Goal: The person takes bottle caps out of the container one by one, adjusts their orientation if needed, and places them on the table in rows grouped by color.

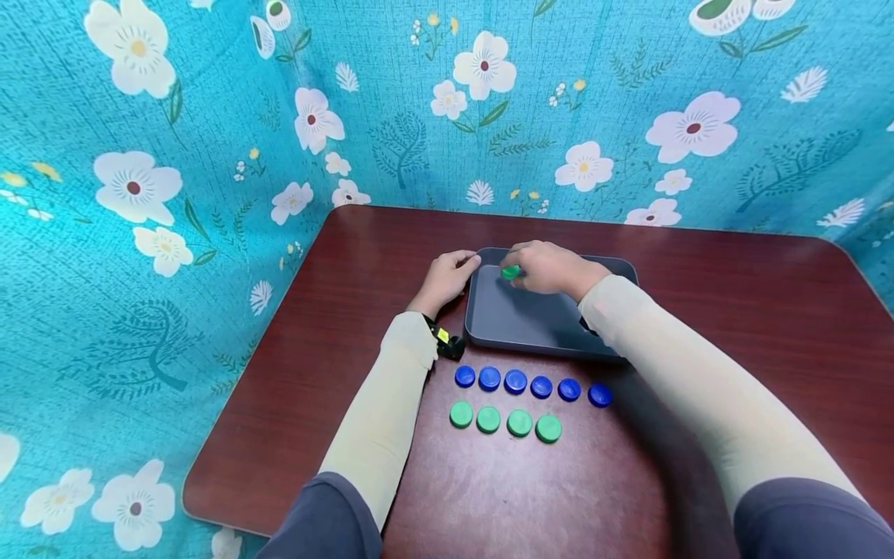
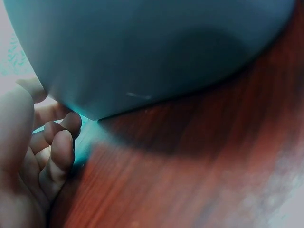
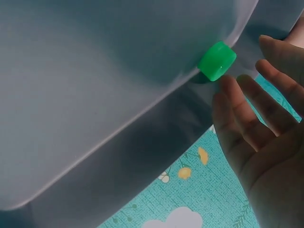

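Observation:
A dark grey rectangular tray (image 1: 524, 314) lies on the table. My left hand (image 1: 445, 281) grips its far left corner, thumb at the rim; in the left wrist view the other fingers (image 2: 62, 149) curl beside the tray's outer wall. Over the tray's far left part is my right hand (image 1: 548, 266), just above a green bottle cap (image 1: 511, 272). In the right wrist view this cap (image 3: 217, 61) sits tilted by the tray's inner edge. The right fingers (image 3: 266, 107) are spread and fairly straight, one fingertip close to the cap; whether it touches, I cannot tell.
In front of the tray runs a row of several blue caps (image 1: 515, 381). Nearer to me is a row of several green caps (image 1: 519, 423). The table (image 1: 314, 326) is reddish-brown wood. A teal floral cloth (image 1: 398, 101) hangs behind it and on the left.

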The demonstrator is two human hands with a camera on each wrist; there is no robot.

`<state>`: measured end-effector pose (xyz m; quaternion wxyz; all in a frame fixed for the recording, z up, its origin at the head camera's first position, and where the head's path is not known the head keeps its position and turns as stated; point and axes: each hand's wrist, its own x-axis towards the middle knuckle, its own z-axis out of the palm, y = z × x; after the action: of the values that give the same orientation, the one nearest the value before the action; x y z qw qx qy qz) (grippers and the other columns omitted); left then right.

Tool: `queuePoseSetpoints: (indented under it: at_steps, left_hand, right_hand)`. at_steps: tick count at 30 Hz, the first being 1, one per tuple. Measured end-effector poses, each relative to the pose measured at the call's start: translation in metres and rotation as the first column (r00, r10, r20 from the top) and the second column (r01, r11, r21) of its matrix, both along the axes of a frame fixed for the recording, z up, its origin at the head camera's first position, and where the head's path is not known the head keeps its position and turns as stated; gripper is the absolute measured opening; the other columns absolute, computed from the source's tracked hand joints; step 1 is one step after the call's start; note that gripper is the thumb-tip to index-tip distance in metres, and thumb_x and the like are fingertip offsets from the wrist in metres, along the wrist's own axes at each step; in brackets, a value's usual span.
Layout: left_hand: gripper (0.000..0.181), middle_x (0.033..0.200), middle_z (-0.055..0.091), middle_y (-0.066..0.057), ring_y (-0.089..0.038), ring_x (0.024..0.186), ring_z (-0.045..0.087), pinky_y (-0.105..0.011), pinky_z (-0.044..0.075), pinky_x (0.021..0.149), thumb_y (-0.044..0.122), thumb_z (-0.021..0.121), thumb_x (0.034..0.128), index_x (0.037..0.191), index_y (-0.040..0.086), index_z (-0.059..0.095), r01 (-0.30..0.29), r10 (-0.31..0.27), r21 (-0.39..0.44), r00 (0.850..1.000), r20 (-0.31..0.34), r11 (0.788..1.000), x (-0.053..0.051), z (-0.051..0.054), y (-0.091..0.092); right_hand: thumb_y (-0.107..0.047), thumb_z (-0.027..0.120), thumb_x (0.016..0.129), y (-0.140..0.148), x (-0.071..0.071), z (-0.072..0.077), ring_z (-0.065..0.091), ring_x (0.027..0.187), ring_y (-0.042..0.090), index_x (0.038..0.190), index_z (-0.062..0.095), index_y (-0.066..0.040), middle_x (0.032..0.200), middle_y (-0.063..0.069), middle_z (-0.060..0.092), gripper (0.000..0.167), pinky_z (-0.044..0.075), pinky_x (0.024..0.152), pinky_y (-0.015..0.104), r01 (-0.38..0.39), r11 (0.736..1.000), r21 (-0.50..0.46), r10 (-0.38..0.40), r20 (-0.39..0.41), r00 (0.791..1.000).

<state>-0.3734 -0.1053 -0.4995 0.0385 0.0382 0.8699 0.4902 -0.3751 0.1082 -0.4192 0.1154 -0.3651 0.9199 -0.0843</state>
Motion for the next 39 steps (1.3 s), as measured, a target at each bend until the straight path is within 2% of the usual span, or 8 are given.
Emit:
queuePoseSetpoints:
  at_steps: [5,8,12,14,21,29,35,39]
  left_hand:
    - [0.043,0.115,0.065,0.004,-0.014,0.073,0.063,-0.030,0.052,0.065,0.049,0.052,0.0989,0.130,0.021,0.064,0.005,-0.005,-0.004,1.000,-0.008,1.000,0.000,0.000,0.000]
    - [0.044,0.115,0.064,0.004,-0.015,0.071,0.063,-0.030,0.052,0.064,0.048,0.052,0.0987,0.131,0.021,0.063,0.006,-0.007,0.007,1.000,0.004,1.000,0.000,0.001,0.000]
    - [0.043,0.101,0.067,0.003,-0.019,0.062,0.062,-0.031,0.052,0.060,0.049,0.053,0.0984,0.130,0.022,0.064,0.006,-0.006,0.030,1.000,0.003,1.000,0.000,0.003,-0.001]
    - [0.043,0.101,0.067,0.004,-0.019,0.063,0.061,-0.032,0.051,0.061,0.050,0.053,0.0983,0.129,0.022,0.064,0.005,-0.005,0.035,1.000,-0.004,0.999,-0.001,0.004,-0.001]
    - [0.046,0.118,0.064,0.004,-0.013,0.079,0.063,-0.029,0.052,0.066,0.051,0.052,0.0982,0.131,0.021,0.063,0.006,-0.006,0.001,1.000,-0.013,1.000,0.001,0.003,0.000]
    - [0.046,0.116,0.065,0.003,-0.014,0.073,0.062,-0.029,0.052,0.064,0.051,0.052,0.0980,0.130,0.021,0.064,0.000,0.000,0.008,1.000,-0.007,1.000,0.001,0.001,0.000]
    - [0.045,0.109,0.065,0.002,-0.020,0.064,0.062,-0.032,0.052,0.059,0.051,0.052,0.0980,0.131,0.021,0.063,0.003,-0.003,0.028,1.000,-0.003,1.000,0.001,0.002,0.001]
    - [0.045,0.106,0.066,0.003,-0.019,0.066,0.063,-0.031,0.052,0.060,0.051,0.052,0.0980,0.131,0.021,0.063,0.006,-0.006,0.034,1.000,0.006,0.999,0.001,0.002,0.000]
  right_hand:
    - [-0.019,0.069,0.092,-0.001,-0.002,-0.004,0.051,0.123,0.033,0.129,0.064,-0.008,0.135,0.014,0.052,0.039,0.042,0.100,0.050,-0.018,1.000,0.004,0.018,-0.002,1.000]
    - [-0.018,0.069,0.092,-0.001,-0.005,-0.007,0.053,0.120,0.032,0.127,0.065,-0.008,0.134,0.014,0.053,0.037,0.043,0.099,0.049,-0.028,1.000,0.006,0.028,-0.020,0.999]
    - [-0.016,0.070,0.091,-0.001,-0.007,-0.011,0.057,0.114,0.030,0.125,0.067,-0.008,0.129,0.013,0.056,0.036,0.046,0.097,0.047,-0.040,0.999,0.022,0.041,-0.051,0.998]
    - [-0.015,0.071,0.090,-0.002,-0.008,-0.011,0.058,0.112,0.029,0.125,0.067,-0.008,0.126,0.013,0.057,0.036,0.047,0.096,0.047,-0.045,0.999,0.025,0.046,-0.064,0.997]
    - [-0.014,0.072,0.089,-0.001,-0.009,-0.016,0.059,0.108,0.030,0.127,0.066,-0.008,0.123,0.014,0.056,0.038,0.048,0.093,0.048,-0.048,0.999,0.017,0.049,-0.062,0.997]
    - [-0.014,0.074,0.087,-0.003,-0.010,-0.020,0.061,0.104,0.028,0.123,0.068,-0.011,0.119,0.012,0.056,0.037,0.048,0.093,0.047,-0.030,0.999,0.022,0.031,-0.064,0.997]
    - [-0.016,0.072,0.089,-0.004,-0.010,-0.021,0.061,0.105,0.028,0.125,0.067,-0.012,0.123,0.012,0.057,0.037,0.048,0.094,0.047,-0.023,0.998,0.050,0.026,-0.062,0.998]
    - [-0.015,0.072,0.089,-0.005,-0.009,-0.020,0.061,0.107,0.028,0.124,0.068,-0.011,0.125,0.013,0.058,0.036,0.048,0.094,0.046,-0.036,0.998,0.057,0.040,-0.075,0.996]
